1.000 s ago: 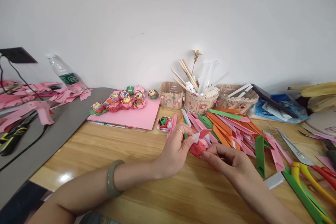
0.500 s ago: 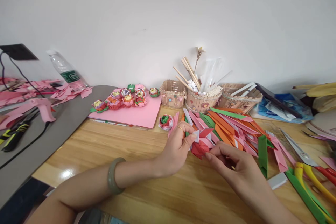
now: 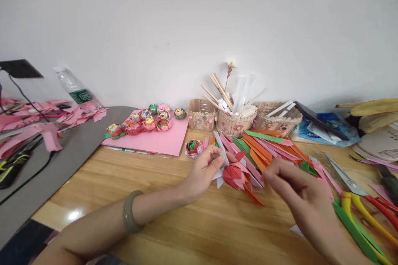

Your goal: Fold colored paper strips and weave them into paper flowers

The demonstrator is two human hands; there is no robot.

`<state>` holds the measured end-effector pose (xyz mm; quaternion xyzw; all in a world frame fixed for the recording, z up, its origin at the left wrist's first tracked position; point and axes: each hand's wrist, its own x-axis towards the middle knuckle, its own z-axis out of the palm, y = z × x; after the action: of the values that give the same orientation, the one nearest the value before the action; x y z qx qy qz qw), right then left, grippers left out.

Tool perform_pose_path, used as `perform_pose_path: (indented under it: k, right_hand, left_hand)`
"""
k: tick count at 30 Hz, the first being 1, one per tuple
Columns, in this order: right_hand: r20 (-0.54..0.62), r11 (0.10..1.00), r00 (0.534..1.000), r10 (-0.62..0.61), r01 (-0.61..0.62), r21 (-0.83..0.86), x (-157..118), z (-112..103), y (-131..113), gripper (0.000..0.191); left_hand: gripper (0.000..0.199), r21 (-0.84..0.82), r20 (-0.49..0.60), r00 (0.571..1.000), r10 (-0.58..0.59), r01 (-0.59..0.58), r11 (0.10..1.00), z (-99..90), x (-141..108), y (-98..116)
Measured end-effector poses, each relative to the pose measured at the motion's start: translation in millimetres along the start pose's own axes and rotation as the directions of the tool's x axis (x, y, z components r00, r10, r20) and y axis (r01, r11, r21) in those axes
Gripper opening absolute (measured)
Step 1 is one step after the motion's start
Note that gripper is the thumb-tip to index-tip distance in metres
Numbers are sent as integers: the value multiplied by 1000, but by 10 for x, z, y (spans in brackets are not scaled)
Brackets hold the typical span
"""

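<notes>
My left hand [image 3: 202, 172] pinches a half-made paper flower [image 3: 233, 175] by a white flap at its upper left. The flower has red and pink petals in the middle, with white and red points sticking out. To its right, my right hand [image 3: 295, 190] is held apart from the flower, thumb and fingertips together and a little blurred; whether anything is between them is too unclear to tell. Behind both hands lies a pile of folded paper strips [image 3: 264, 149] in orange, pink and green. A small finished flower [image 3: 193, 148] rests left of the pile.
Several paper flowers [image 3: 149, 123] sit on pink sheets [image 3: 168, 140]. Decorated baskets [image 3: 201, 118] stand by the wall. Scissors [image 3: 351, 184] with red and yellow handles lie at the right. A pink glue gun [image 3: 49, 136] and a plastic bottle [image 3: 74, 87] are at the left.
My right hand has moved right, off the flower, which now shows more spread points in my left hand. The whole view has shifted slightly.
</notes>
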<state>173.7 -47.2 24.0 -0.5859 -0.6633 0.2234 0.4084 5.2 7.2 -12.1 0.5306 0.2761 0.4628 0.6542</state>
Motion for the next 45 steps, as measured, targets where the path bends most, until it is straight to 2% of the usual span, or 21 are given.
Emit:
perform_pose_path:
  k: [2, 6, 8, 10, 14, 18, 23, 27, 29, 32, 40, 45]
  right_hand:
    - [-53, 996, 996, 74, -71, 62, 50, -22, 3, 26]
    - [123, 976, 984, 130, -149, 158, 97, 11, 21, 27]
    - [142, 974, 983, 117, -142, 178, 89, 34, 25, 26]
    - [86, 980, 993, 82, -95, 172, 75, 46, 30, 25]
    - [18, 989, 997, -72, 69, 130, 47, 48, 58, 17]
    - [-2, 976, 977, -213, 213, 47, 4, 61, 88, 14]
    - [-55, 928, 927, -371, 368, -56, -40, 94, 100, 15]
    - [-61, 864, 871, -488, 472, -176, -36, 107, 119, 15]
    - [-60, 837, 850, -523, 500, -223, -33, 108, 127, 13]
    - [-67, 828, 838, -542, 518, -216, -34, 112, 130, 13]
    - [-86, 824, 836, -542, 509, -249, -44, 124, 124, 12]
    - [-102, 823, 832, -545, 508, -253, -48, 129, 98, 9]
  left_hand:
    - [26, -81, -1, 999, -43, 43, 996, 18, -4, 10]
    - [25, -183, 54, 982, -179, 186, 965, 68, -35, 51]
    - [23, -222, 117, 967, -224, 246, 944, 80, -46, 73]
    - [21, -238, 158, 958, -241, 274, 932, 77, -46, 87]
    - [20, -142, 106, 981, -162, 176, 974, 49, -42, 80]
    - [19, 157, 93, 993, -73, 58, 986, 49, -78, 40]
    - [20, 290, 72, 997, -30, 8, 957, 78, -132, 33]
    - [15, 376, 60, 996, 68, -86, 923, 81, -149, 50]
    - [13, 383, 63, 993, 95, -112, 917, 79, -150, 51]
    - [16, 376, 51, 996, 77, -91, 922, 82, -144, 52]
    - [17, 307, -4, 1000, 7, -5, 952, 110, -115, 71]
    - [16, 289, -9, 1000, 21, -18, 957, 104, -121, 51]
